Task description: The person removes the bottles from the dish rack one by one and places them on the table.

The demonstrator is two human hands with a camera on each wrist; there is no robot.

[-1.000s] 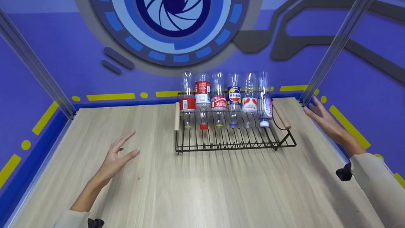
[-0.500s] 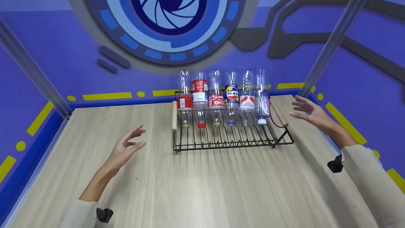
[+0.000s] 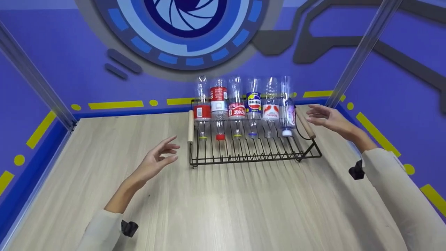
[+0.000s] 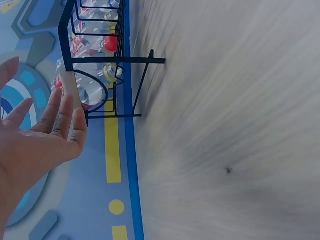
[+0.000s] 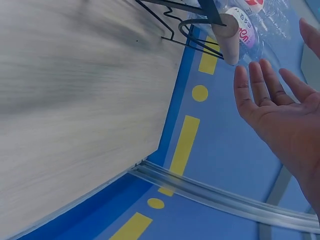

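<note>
A black wire rack (image 3: 223,162) with smooth, pale wooden handles (image 3: 191,126) stands at the back of the wood-grain table (image 3: 216,209), bearing a row of six clear bottles (image 3: 237,111), necks toward the person, labels mostly red and white. The left hand (image 3: 156,160) and right hand (image 3: 331,120), empty with fingers loosely extended, hover near its opposite ends.
</note>
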